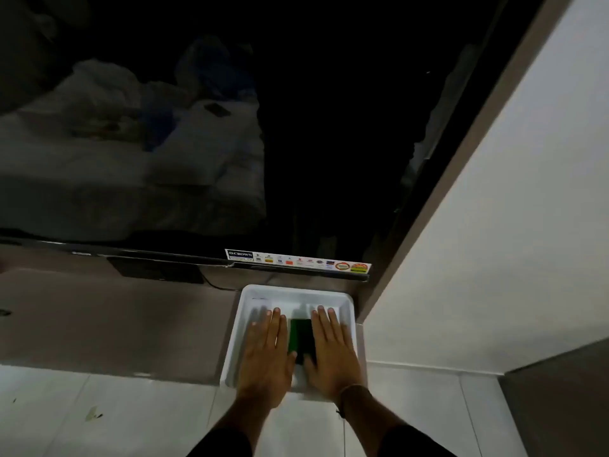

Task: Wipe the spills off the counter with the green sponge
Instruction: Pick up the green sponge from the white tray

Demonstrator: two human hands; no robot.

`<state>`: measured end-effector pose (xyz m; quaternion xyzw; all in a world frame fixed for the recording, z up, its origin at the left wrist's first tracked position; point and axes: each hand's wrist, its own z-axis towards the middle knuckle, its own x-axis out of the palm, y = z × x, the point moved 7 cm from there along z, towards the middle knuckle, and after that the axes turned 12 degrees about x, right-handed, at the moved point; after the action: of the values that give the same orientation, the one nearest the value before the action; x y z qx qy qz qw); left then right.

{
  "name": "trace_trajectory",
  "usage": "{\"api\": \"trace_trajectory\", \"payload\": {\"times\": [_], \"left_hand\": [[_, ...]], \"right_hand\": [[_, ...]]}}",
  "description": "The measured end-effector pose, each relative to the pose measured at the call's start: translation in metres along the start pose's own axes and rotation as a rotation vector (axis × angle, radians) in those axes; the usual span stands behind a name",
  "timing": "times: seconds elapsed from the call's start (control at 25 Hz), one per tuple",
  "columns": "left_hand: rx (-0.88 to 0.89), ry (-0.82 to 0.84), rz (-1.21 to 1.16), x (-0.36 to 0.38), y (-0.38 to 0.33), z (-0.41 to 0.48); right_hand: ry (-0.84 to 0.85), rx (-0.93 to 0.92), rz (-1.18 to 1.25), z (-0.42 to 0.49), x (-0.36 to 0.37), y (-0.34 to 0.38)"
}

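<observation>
The green sponge (301,338) lies in a white rectangular tray (245,319) that stands on the grey-brown counter (115,324) near its front edge. My left hand (267,354) rests flat, palm down, in the tray just left of the sponge. My right hand (331,352) lies flat the same way just right of it. The fingers of both hands are stretched out and neither hand holds the sponge. Both thumbs reach toward the sponge's near end. No spill shows clearly on the dim counter.
A large dark television (197,127) with a sticker strip (298,260) hangs just behind the tray, a cable under it. A white wall panel (494,225) closes the right side. White floor tiles (115,417) with a small dark stain (93,413) lie below the counter edge.
</observation>
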<state>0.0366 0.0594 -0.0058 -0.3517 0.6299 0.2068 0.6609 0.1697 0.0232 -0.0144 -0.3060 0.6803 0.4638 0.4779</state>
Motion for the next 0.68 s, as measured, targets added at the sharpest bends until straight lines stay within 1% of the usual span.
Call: {"api": "trace_trajectory", "payload": {"times": [0.04, 0.16, 0.24, 0.32, 0.48, 0.6, 0.68], "left_hand": [[0.001, -0.009, 0.024, 0.003, 0.011, 0.005], [0.014, -0.02, 0.026, 0.008, 0.031, 0.018], [0.011, 0.06, 0.042, 0.018, 0.036, 0.022], [-0.004, 0.098, 0.058, 0.023, 0.043, 0.023], [-0.001, 0.142, 0.088, 0.027, 0.049, 0.019], [0.007, 0.162, 0.113, 0.023, 0.048, 0.015], [0.018, 0.143, 0.134, 0.013, 0.042, 0.015]], "right_hand": [[0.05, -0.018, 0.009, 0.009, 0.012, 0.007], [0.167, -0.045, -0.088, 0.023, 0.042, 0.014], [0.194, -0.048, -0.113, 0.025, 0.056, 0.014], [0.191, -0.028, -0.136, 0.027, 0.064, 0.014], [0.123, 0.024, -0.183, 0.03, 0.069, 0.014], [0.095, -0.042, -0.221, 0.029, 0.061, 0.014], [0.077, -0.081, -0.225, 0.025, 0.046, 0.012]]}}
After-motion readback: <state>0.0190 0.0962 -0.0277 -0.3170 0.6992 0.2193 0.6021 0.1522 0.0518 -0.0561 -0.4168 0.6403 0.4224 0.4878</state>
